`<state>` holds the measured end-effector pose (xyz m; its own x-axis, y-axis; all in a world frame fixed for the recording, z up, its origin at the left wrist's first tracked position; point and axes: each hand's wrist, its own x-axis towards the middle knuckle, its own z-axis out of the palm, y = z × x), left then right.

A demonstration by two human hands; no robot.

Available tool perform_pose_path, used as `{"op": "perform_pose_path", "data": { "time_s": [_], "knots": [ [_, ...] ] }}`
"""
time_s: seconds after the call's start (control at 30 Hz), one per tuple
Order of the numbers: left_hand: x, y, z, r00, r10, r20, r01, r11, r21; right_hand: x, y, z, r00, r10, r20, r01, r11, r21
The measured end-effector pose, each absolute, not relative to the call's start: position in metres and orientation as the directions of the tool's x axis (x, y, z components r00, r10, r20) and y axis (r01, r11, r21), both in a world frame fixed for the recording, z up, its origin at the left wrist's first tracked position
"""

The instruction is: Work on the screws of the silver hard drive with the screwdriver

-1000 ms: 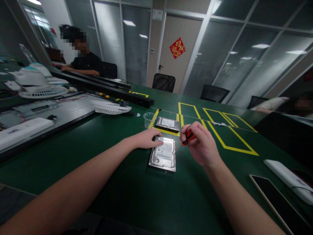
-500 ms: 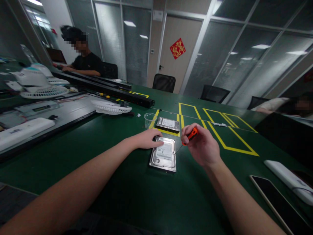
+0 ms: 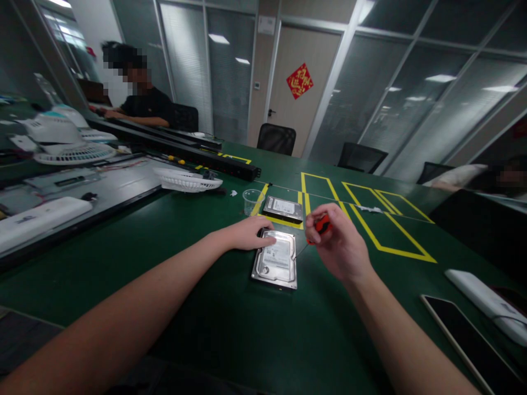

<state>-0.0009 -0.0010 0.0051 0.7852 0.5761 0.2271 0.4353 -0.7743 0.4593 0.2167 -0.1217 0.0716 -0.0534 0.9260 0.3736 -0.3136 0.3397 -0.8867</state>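
Observation:
A silver hard drive [image 3: 275,265] lies flat on the green table [image 3: 185,258] in front of me. My left hand [image 3: 249,232] rests on its far left corner, fingers flat and pressing it down. My right hand [image 3: 340,244] is closed around a small orange-handled screwdriver [image 3: 320,225]. Its thin shaft slants down to the drive's right edge. A second hard drive [image 3: 282,208] lies further back on yellow tape lines, with a clear plastic cup [image 3: 251,201] to its left.
White fan parts [image 3: 186,179] and a long black bar [image 3: 197,154] lie at the left. A white device [image 3: 486,302] and a dark tablet [image 3: 469,340] sit at the right. One person sits at the far left [image 3: 142,104], another at the right edge [image 3: 473,175].
My right hand's fingers have shifted around the screwdriver handle, turning it in place. The left hand and the drive have stayed put.

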Motion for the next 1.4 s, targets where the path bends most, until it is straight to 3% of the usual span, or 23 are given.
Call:
{"op": "perform_pose_path", "data": {
  "time_s": [1.07,1.4],
  "knots": [
    [-0.0003,-0.0029,0.0077,0.785,0.579,0.222,0.440,-0.772,0.459,0.2194,-0.1211,0.0733,-0.061,0.924,0.379,-0.347,0.336,-0.875],
    [-0.0008,-0.0025,0.0074,0.786,0.576,0.224,0.439,-0.776,0.454,0.2192,-0.1221,0.0736,-0.030,0.921,0.388,-0.287,0.364,-0.886]
  ]
}}
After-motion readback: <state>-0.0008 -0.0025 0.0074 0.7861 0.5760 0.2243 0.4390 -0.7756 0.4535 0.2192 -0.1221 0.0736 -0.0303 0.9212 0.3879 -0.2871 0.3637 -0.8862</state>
